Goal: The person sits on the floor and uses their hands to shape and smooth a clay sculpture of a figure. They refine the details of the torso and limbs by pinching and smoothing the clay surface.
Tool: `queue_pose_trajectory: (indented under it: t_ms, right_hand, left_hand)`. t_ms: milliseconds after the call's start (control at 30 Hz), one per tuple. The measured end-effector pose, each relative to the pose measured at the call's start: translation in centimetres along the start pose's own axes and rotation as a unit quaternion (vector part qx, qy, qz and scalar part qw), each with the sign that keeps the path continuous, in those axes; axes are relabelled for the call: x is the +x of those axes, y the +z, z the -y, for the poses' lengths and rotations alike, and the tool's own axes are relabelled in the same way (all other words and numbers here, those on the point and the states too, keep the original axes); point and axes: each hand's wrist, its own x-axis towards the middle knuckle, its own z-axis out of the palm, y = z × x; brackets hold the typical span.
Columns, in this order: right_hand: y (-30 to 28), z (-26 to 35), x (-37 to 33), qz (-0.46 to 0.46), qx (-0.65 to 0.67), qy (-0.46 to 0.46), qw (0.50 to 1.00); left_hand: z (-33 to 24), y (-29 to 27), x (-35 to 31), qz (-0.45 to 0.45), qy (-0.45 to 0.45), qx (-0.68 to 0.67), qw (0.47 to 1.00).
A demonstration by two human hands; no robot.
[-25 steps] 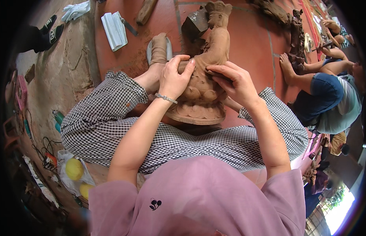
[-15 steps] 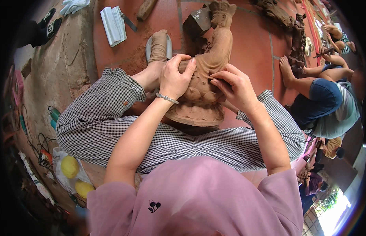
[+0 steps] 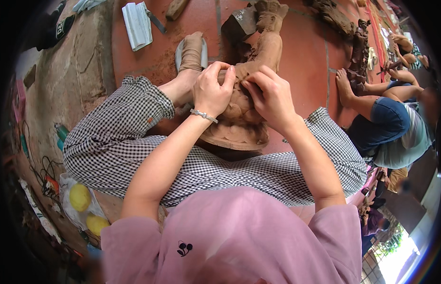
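Note:
A carved wooden statue (image 3: 269,52) with a crowned head and a round lotus base lies between my legs, its head pointing away from me. My left hand (image 3: 212,91) grips the statue's left side near the middle, with the thumb resting on top. Over the folds of the carving, my right hand (image 3: 273,97) is closed in a pinch, its fingertips against the wood. Whatever small thing sits in that pinch is hidden by the fingers. A dark wooden block (image 3: 239,24) props the statue near its shoulder.
My left foot wears a brown wrap (image 3: 192,53) and rests on a sandal. Folded white paper (image 3: 137,27) lies on the red tiles beyond it. A dark carved piece (image 3: 359,59) stands at the right, near a seated person's bare foot (image 3: 343,87). Yellow fruits (image 3: 80,197) sit at left.
My right hand has shifted slightly left and up along the statue, staying pinched. My left hand keeps its place. The view has tilted a little.

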Motion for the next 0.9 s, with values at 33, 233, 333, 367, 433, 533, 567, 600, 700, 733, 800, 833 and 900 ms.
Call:
queue_pose_trajectory:
  t_ms: [33,233,333,367,433,533,567,600,700,733,800,833,900]
  right_hand:
    - [0.5,0.1,0.3,-0.012,-0.003,0.004,1.000]
    - [-2.0,-0.5,-0.9,0.073,-0.015,0.011,0.997]
    - [-1.0,-1.1,-0.1,0.050,0.025,-0.029,0.998]
    - [-0.2,-1.1,0.4,0.035,0.038,-0.044,0.998]
    - [-0.1,-1.2,0.9,0.046,0.029,-0.052,0.997]
    - [-1.5,-2.1,0.4,0.088,0.054,-0.059,0.993]
    - [-2.0,-2.9,0.0,0.093,0.066,-0.065,0.991]
    - [-2.4,-3.7,-0.3,0.098,0.079,-0.071,0.989]
    - [-1.6,-3.1,0.4,0.085,0.075,-0.087,0.990]
    - [-0.9,-2.3,1.3,0.077,0.061,-0.095,0.991]
    - [-0.4,-2.4,1.5,0.067,0.040,-0.100,0.992]
    - [-0.7,-2.7,1.2,0.081,0.045,-0.107,0.990]
    - [-2.4,-3.7,0.5,0.112,0.050,-0.121,0.985]
  left_hand:
    - [0.2,0.0,0.0,-0.002,0.006,0.004,1.000]
    - [0.4,-0.4,0.0,0.002,0.000,0.005,1.000]
    - [0.1,-0.1,0.0,-0.003,0.005,0.005,1.000]
    - [0.2,-0.1,-0.1,0.000,0.000,0.002,1.000]
    - [0.3,-0.3,0.1,0.006,-0.008,-0.003,1.000]
    - [0.1,-0.8,0.0,0.005,-0.007,-0.002,1.000]
    - [0.0,-0.6,0.0,0.002,-0.005,-0.004,1.000]
    - [0.1,-0.4,-0.1,-0.001,-0.004,-0.006,1.000]
    - [-0.1,-0.2,0.1,-0.008,0.007,0.006,1.000]
    - [-0.1,-0.4,-0.1,-0.009,0.010,0.016,1.000]
    - [0.0,-0.3,-0.2,0.001,-0.007,-0.003,1.000]
    - [0.1,-0.5,-0.2,0.005,-0.014,-0.011,1.000]
    - [0.5,-0.6,-0.2,0.002,-0.006,-0.011,1.000]
